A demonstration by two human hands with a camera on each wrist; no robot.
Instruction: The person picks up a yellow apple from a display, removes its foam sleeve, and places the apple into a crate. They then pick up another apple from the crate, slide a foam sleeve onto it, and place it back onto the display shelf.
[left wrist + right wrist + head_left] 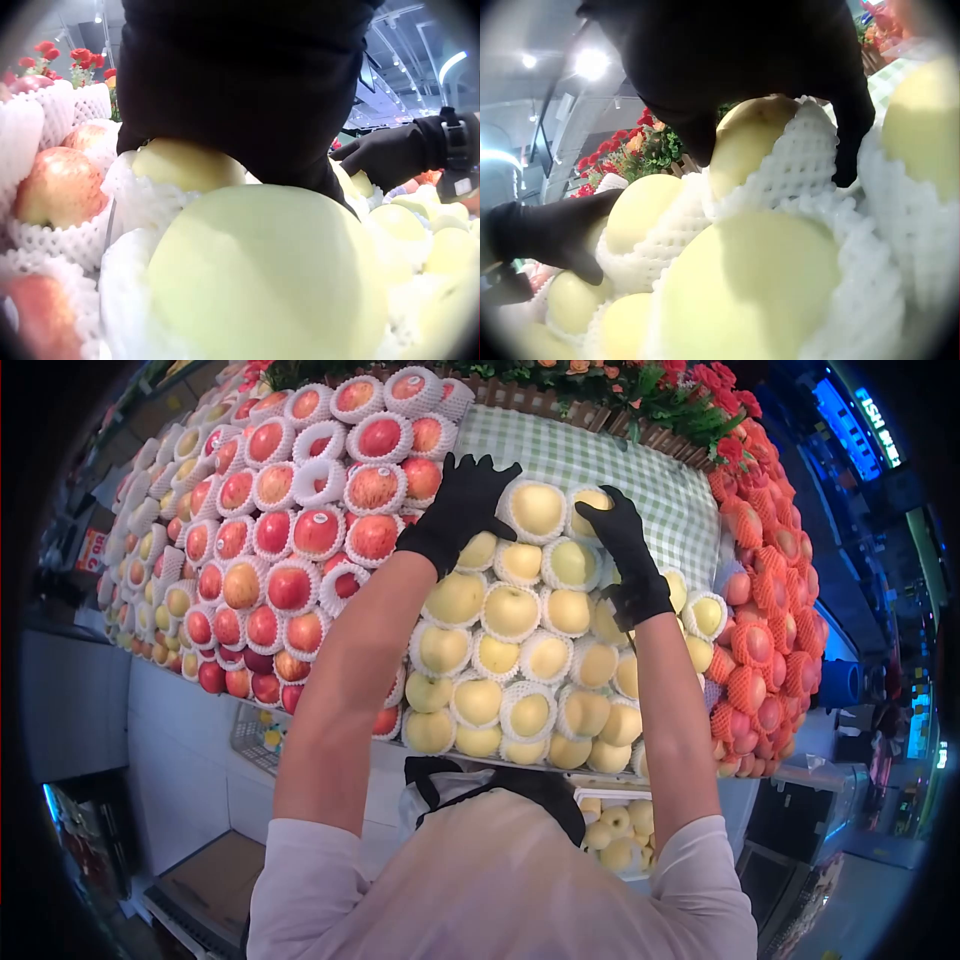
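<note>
In the head view my gloved left hand (463,503) has its fingers spread along the left side of a pale yellow pear (537,510) in a white foam net. Its thumb points toward that pear, above the stacked pears. My gloved right hand (622,538) grips another netted pear (590,513) just to the right. The right wrist view shows this gripped pear (750,142) between thumb and finger, its foam net (799,157) around the side. A big pear (262,277) fills the front of the left wrist view, beneath the left hand (240,90).
Red apples (290,588) in white nets are piled on the left. Fruit in red nets (755,645) lines the right. Behind the pears lies a green checked cloth (560,445), bordered by a small wooden fence (540,402) with flowers. A box of pears (620,830) sits below the display.
</note>
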